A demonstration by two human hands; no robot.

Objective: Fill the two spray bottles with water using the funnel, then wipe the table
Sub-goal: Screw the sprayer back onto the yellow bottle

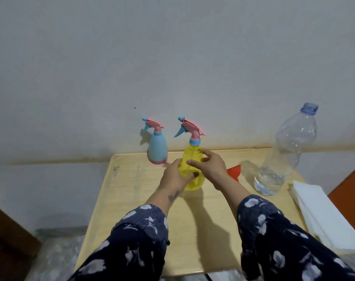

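- Yellow spray bottle: upright at mid-worktop, trigger head on; I hold it in a two-sided grip, left hand curled round its body, right hand wrapped on its other side
- Blue spray bottle: upright at the rear edge; untouched
- Red funnel: behind my right wrist
- Water bottle: uncapped, nearly empty; white cloth at its right

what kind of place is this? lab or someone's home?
Likely a home room, not a lab: a small wooden table pushed against a scuffed plain wall, with household spray bottles and a reused water bottle on it.
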